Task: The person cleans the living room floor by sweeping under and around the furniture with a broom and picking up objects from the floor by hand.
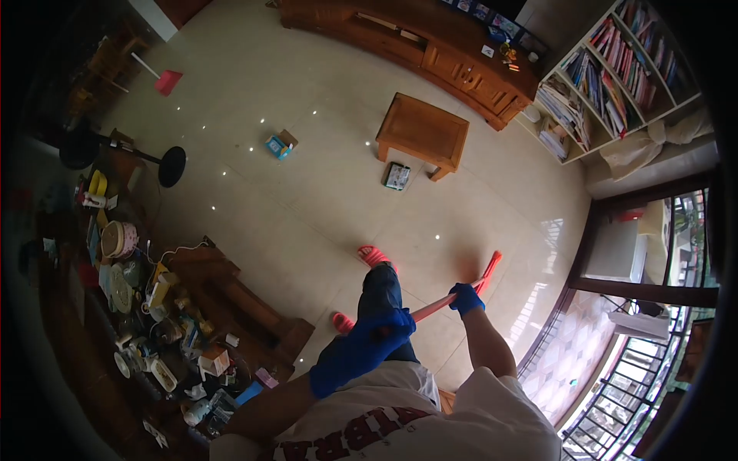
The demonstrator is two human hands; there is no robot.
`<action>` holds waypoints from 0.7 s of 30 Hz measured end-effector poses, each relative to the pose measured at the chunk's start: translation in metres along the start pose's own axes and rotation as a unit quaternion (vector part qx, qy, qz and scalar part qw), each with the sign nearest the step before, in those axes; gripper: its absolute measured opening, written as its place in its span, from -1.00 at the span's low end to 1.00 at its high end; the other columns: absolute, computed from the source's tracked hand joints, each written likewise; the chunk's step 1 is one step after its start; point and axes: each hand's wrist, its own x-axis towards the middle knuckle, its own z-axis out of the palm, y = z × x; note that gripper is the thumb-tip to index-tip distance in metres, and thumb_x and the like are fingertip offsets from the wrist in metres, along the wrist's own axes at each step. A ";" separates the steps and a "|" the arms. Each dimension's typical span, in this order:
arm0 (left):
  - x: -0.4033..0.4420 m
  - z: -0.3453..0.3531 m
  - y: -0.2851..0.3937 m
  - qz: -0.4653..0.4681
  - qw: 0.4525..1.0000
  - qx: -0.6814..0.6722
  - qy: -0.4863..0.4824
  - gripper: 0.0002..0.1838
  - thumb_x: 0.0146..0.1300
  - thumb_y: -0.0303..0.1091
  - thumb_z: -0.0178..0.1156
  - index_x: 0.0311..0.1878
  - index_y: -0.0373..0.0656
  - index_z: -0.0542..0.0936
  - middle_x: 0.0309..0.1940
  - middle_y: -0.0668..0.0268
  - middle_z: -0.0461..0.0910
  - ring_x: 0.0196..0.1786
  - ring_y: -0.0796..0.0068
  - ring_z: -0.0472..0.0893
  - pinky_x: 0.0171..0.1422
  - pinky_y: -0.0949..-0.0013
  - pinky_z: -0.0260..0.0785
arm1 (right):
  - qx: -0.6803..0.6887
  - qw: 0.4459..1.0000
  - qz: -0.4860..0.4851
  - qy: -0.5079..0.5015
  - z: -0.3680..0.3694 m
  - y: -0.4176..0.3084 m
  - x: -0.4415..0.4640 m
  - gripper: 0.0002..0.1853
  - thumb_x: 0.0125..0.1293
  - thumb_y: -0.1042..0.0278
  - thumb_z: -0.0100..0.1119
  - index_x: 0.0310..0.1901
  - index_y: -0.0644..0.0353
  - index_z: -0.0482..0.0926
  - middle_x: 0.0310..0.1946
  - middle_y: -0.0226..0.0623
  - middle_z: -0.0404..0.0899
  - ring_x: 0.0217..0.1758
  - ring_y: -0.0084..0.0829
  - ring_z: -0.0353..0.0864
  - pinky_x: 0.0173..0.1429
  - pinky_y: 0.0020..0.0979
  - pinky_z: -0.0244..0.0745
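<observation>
A broom [434, 308] with a pinkish handle and a red head runs slantwise in front of my body. My left hand [393, 327], in a long blue glove, is closed around the upper part of the handle, near my thigh. Further along the handle, close to the red head, my right hand [466, 298] grips it in a blue glove. The broom's head points away to the right over the tiled floor [323, 192]; I cannot tell whether its bristles touch the floor.
A wooden stool [424, 131] stands ahead, with a small dark-edged box [397, 177] beside it. A blue carton [280, 144] and a red dustpan [167, 81] are further left. A cluttered table [254, 349] lies left; a bookshelf [607, 77] stands right.
</observation>
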 end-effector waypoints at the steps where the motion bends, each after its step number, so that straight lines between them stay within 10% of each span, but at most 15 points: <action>1: 0.026 0.001 0.003 -0.039 0.998 0.035 0.018 -0.92 0.23 -0.57 0.08 -0.38 -0.23 0.43 -0.41 0.37 0.46 -0.35 0.56 0.41 -0.12 0.44 0.28 | 0.192 0.975 0.113 -0.010 -0.002 0.013 0.017 -0.92 0.02 0.46 0.00 -0.50 0.17 0.51 -0.65 -0.31 0.45 -0.58 -0.40 0.47 -0.56 -0.40 0.34; 2: 0.054 0.000 0.004 -0.076 0.994 0.073 0.037 -0.84 0.23 -0.59 0.04 -0.48 -0.26 0.38 -0.48 0.32 0.41 -0.33 0.47 0.43 -0.04 0.35 0.27 | 0.374 0.902 0.216 -0.017 -0.002 0.022 0.046 -0.82 0.07 0.32 -0.05 -0.54 0.16 0.53 -0.67 -0.24 0.43 -0.57 -0.34 0.47 -0.57 -0.37 0.31; 5: 0.119 -0.051 0.046 -0.067 0.997 -0.001 0.049 -0.92 0.18 -0.58 0.10 -0.43 -0.27 0.46 -0.53 0.34 0.42 -0.44 0.60 0.39 -0.14 0.47 0.34 | -0.001 1.000 -0.010 -0.007 0.007 -0.001 0.146 -0.87 -0.31 0.36 0.30 -0.57 0.01 0.61 -0.54 -0.29 0.60 -0.41 -0.29 0.61 -0.23 -0.37 0.51; 7: 0.143 -0.085 0.082 0.019 0.996 0.006 0.090 -0.87 0.18 -0.62 0.03 -0.48 -0.27 0.38 -0.55 0.32 0.34 -0.41 0.40 0.39 0.04 0.26 0.30 | 0.254 0.967 0.017 -0.007 0.020 -0.054 0.209 -0.91 -0.22 0.36 0.30 -0.58 0.07 0.60 -0.59 -0.26 0.60 -0.52 -0.29 0.61 -0.44 -0.37 0.49; 10: 0.150 -0.129 0.145 -0.062 0.976 0.023 0.206 -0.88 0.19 -0.54 0.03 -0.46 -0.17 0.37 -0.61 0.33 0.25 -0.45 0.41 0.33 0.08 0.25 0.30 | 0.098 0.993 -0.069 -0.004 0.018 -0.183 0.285 -0.90 -0.01 0.36 0.21 -0.54 0.20 0.59 -0.61 -0.22 0.58 -0.56 -0.33 0.58 -0.51 -0.35 0.43; 12: 0.146 -0.144 0.182 0.024 0.964 0.087 0.249 -0.90 0.19 -0.51 0.03 -0.45 -0.20 0.38 -0.59 0.31 0.27 -0.45 0.40 0.33 0.00 0.27 0.29 | 0.510 0.848 0.136 -0.052 0.051 -0.242 0.330 -0.84 -0.26 0.55 0.32 -0.54 0.16 0.58 -0.60 -0.30 0.57 -0.52 -0.41 0.59 -0.50 -0.42 0.45; 13: 0.142 -0.150 0.195 0.067 0.953 0.119 0.272 -0.90 0.19 -0.49 0.03 -0.44 -0.21 0.38 -0.59 0.30 0.29 -0.45 0.40 0.33 -0.04 0.27 0.28 | 0.329 0.944 0.006 -0.035 0.043 -0.278 0.336 -0.87 -0.19 0.60 0.27 -0.55 0.16 0.56 -0.60 -0.32 0.57 -0.49 -0.42 0.59 -0.47 -0.44 0.47; 17: 0.118 -0.171 0.214 0.007 0.802 0.261 0.537 -0.88 0.16 -0.42 0.07 -0.45 -0.24 0.42 -0.59 0.26 0.34 -0.48 0.34 0.36 -0.14 0.19 0.30 | 0.271 0.953 -0.102 -0.086 0.101 -0.344 0.383 -0.84 -0.08 0.66 0.16 -0.42 0.19 0.55 -0.61 -0.26 0.53 -0.49 -0.37 0.56 -0.45 -0.43 0.48; 19: 0.114 -0.162 0.228 0.042 0.841 0.272 0.466 -0.85 0.12 -0.39 0.09 -0.49 -0.24 0.42 -0.61 0.24 0.34 -0.51 0.31 0.36 -0.18 0.15 0.31 | 0.519 0.846 0.047 -0.117 0.070 -0.393 0.372 -0.86 0.16 0.40 -0.07 -0.49 0.21 0.45 -0.60 -0.21 0.48 -0.54 -0.31 0.47 -0.44 -0.34 0.38; 20: 0.117 -0.152 0.237 0.072 0.881 0.285 0.370 -0.82 0.09 -0.37 0.12 -0.53 -0.24 0.42 -0.63 0.22 0.35 -0.55 0.28 0.36 -0.22 0.12 0.31 | 0.747 0.582 0.278 -0.161 0.091 -0.400 0.390 -0.86 0.15 0.40 -0.04 -0.50 0.22 0.42 -0.65 -0.20 0.46 -0.58 -0.29 0.45 -0.46 -0.32 0.38; 21: 0.126 -0.138 0.248 0.140 0.874 0.266 0.382 -0.75 0.06 -0.34 0.12 -0.64 -0.24 0.40 -0.68 0.19 0.37 -0.58 0.25 0.37 -0.21 0.11 0.34 | 0.745 0.579 0.268 -0.193 0.084 -0.410 0.385 -0.90 0.13 0.41 -0.01 -0.49 0.22 0.41 -0.67 -0.22 0.44 -0.62 -0.28 0.43 -0.49 -0.30 0.37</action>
